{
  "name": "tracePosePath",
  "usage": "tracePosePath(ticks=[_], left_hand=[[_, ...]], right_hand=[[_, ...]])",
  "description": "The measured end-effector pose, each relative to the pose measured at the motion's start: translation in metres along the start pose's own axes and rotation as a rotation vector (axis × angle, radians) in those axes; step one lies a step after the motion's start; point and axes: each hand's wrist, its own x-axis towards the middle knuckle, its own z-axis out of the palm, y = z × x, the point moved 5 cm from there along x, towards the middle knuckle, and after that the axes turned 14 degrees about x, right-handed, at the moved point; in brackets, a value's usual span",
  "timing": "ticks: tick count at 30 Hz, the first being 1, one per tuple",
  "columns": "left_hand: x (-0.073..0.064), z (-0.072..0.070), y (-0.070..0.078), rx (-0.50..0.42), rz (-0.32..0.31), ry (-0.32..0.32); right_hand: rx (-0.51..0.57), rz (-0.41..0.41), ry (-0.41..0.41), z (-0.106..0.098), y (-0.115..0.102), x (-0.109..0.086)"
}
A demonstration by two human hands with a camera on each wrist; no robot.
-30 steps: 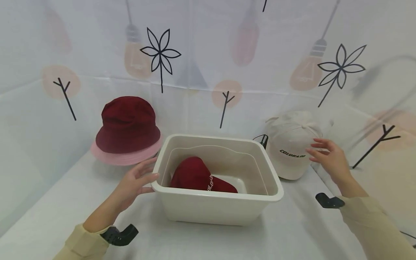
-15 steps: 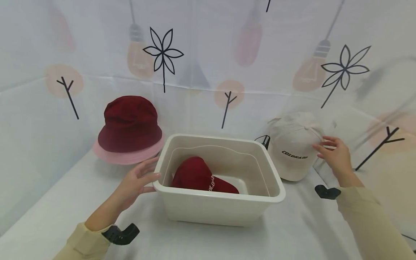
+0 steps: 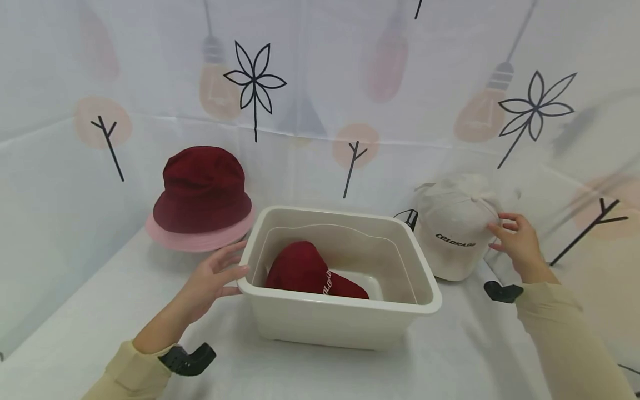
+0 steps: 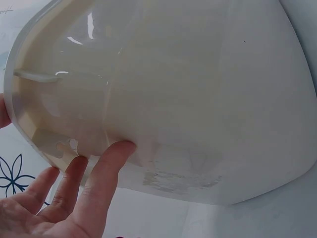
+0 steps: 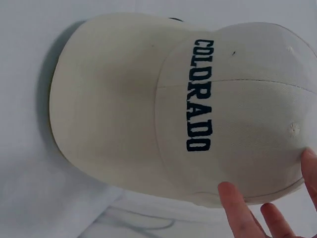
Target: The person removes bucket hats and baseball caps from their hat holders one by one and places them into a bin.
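Note:
My left hand (image 3: 215,278) grips the left rim of a cream plastic tub (image 3: 325,322), thumb at the rim and fingers against the outer wall. In the left wrist view those fingers (image 4: 101,183) press just below the flanged lip. A dark red baseball cap (image 3: 300,266) lies inside the tub, its peak to the right. Beyond the tub's right side stands a cream cap (image 3: 452,222) lettered "COLORADO". My right hand (image 3: 520,241) is at its right side, fingertips touching the crown. The right wrist view has this cap from above, fingertips (image 5: 230,193) at its edge.
A dark red bucket hat (image 3: 202,189) with a pink brim stands at the back left, close to the tub. A small black strap-like item (image 3: 411,218) shows between tub and cream cap. A white patterned cloth (image 3: 310,111) hangs behind the white table surface (image 3: 240,366).
My right hand has moved in from beside the cream cap until its fingertips touch the crown. The left hand stays at the tub rim. The whole head view has shifted slightly.

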Motion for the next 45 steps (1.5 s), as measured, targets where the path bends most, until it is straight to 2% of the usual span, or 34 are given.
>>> tracePosePath(ticks=[4, 7, 10, 14, 23, 28, 37, 40, 45], left_hand=[[-0.001, -0.001, 0.001, -0.003, 0.003, 0.001], [0.000, 0.000, 0.000, -0.002, -0.001, 0.005], [0.000, -0.001, 0.000, 0.001, 0.000, 0.008], [0.000, -0.001, 0.000, 0.001, -0.002, 0.013], [-0.001, -0.002, 0.000, 0.015, -0.010, 0.013], [0.000, -0.001, -0.001, 0.002, -0.008, 0.011], [-0.001, 0.000, 0.002, -0.009, 0.001, 0.002], [0.000, 0.000, 0.002, -0.006, -0.002, 0.003], [0.000, -0.001, 0.002, -0.003, -0.005, 0.002]], right_hand=[[0.185, 0.029, 0.012, 0.002, 0.000, 0.004], [0.244, 0.069, 0.042, 0.002, 0.001, 0.007], [0.153, 0.088, 0.069, 0.003, 0.000, 0.010], [0.077, 0.066, 0.052, 0.005, -0.005, 0.010], [0.100, 0.032, 0.032, 0.008, -0.014, 0.010], [0.108, -0.001, 0.037, 0.003, -0.023, 0.008], [-0.019, -0.007, 0.017, -0.003, -0.046, 0.008], [-0.013, 0.001, 0.011, -0.004, -0.056, 0.009], [0.084, 0.037, 0.013, -0.007, -0.070, 0.012]])
